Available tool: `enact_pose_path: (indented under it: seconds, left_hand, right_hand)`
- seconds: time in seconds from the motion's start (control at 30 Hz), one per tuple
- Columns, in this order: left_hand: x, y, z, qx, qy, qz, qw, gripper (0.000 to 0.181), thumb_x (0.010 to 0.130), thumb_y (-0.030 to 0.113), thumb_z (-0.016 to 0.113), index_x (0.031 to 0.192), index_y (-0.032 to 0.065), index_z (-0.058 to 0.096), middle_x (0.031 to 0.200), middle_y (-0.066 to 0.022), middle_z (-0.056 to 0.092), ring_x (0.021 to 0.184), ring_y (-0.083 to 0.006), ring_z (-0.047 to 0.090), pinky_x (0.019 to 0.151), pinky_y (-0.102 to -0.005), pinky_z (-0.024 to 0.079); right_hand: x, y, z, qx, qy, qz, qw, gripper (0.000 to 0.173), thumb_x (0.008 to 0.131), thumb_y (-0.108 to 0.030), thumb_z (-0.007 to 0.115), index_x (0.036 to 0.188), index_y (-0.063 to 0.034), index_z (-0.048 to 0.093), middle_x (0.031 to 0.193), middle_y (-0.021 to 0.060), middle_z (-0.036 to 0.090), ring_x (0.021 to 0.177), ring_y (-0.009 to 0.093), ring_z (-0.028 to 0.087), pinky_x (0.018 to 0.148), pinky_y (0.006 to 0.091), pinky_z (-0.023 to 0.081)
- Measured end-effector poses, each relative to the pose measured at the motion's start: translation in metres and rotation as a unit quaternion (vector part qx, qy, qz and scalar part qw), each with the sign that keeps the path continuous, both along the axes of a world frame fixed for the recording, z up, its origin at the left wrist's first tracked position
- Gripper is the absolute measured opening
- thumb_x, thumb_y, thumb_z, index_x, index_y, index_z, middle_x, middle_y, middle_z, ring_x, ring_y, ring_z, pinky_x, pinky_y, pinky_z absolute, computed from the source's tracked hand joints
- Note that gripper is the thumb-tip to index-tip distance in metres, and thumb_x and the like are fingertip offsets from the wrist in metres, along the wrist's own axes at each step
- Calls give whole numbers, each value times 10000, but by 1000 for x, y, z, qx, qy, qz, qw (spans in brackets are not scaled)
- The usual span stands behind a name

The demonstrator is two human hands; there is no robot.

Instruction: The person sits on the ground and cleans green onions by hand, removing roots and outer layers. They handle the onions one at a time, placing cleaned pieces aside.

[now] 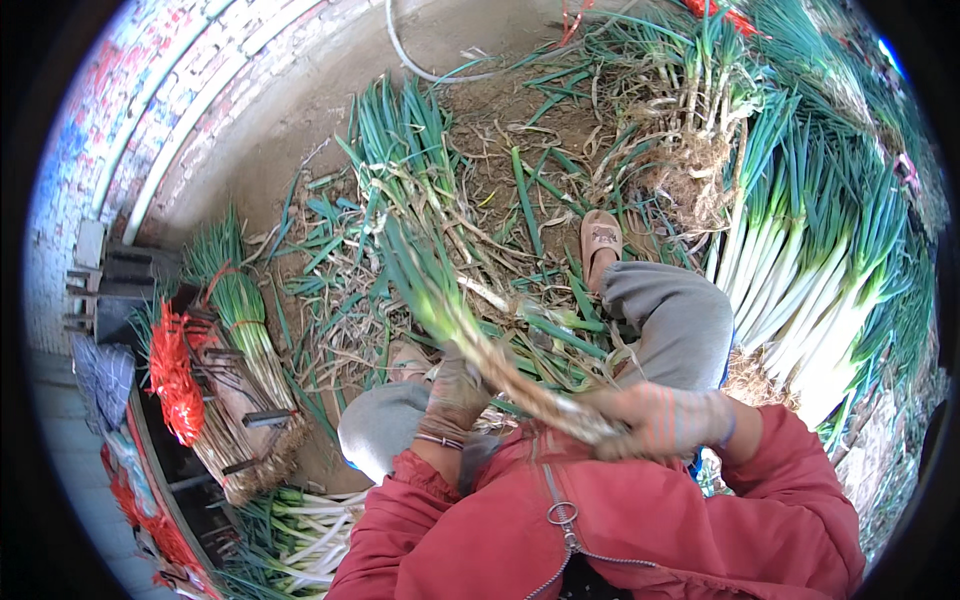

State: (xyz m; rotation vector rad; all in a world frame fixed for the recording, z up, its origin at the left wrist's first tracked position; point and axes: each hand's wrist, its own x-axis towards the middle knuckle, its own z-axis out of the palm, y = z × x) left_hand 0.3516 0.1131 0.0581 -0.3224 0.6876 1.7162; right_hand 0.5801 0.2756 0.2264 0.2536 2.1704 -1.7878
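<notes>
A long green onion [517, 379] slants across my lap, its green leaves pointing away from me and its brownish root end towards my right. My left hand [459, 390], in a dirty glove with a bracelet at the wrist, grips it where the stalk turns green. At the root end is my right hand [667, 420], in a striped glove, with its fingers closed around the stalk. Motion blurs both the right hand and the stalk. Just beyond, between my feet, lies a pile of untrimmed green onions [409, 150] with dry outer leaves.
Peeled white-stalked green onions [802, 277] are heaped at my right, below a rooty bundle [697, 112]. To my left, tied onions [247, 315] rest in a metal-pronged rack [262, 418] beside red plastic twine [176, 375]. Stripped leaves [337, 300] litter the dirt floor. A hose [405, 56] curves behind.
</notes>
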Motion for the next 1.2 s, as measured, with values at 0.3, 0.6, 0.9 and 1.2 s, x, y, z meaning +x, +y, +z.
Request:
enact_pose_path:
  seconds: [0.3,0.6,0.9,1.2]
  left_hand:
    - [16,132,135,-8,377,46,925,420,880,246,632,1159,-49,526,914,-104,619,799,-212,600,756,-322,516]
    - [3,386,273,75,681,-108,720,555,876,203,610,1324,-45,395,1138,-171,570,996,-261,604,849,-336,504]
    - [-140,238,145,-83,607,-34,790,572,859,141,621,1303,-102,354,1175,-198,549,1049,-256,588,876,-350,503]
    - [-186,126,96,-114,469,73,873,547,883,161,609,1326,-56,373,1165,-171,577,1023,-246,602,875,-361,505]
  right_hand:
    - [68,32,-33,-14,79,-132,988,519,851,-147,584,1314,-6,396,994,232,592,931,351,609,760,398,493]
    - [5,203,-5,76,150,-493,854,293,819,-162,682,1017,8,548,840,108,579,762,174,585,615,285,487]
    - [-33,377,-130,569,-93,-462,674,684,804,-245,683,1367,10,388,1265,241,513,1217,337,465,1050,408,355]
    - [-258,130,-328,192,-89,-168,963,537,808,-256,654,1248,2,489,1116,235,600,1058,359,582,894,404,464]
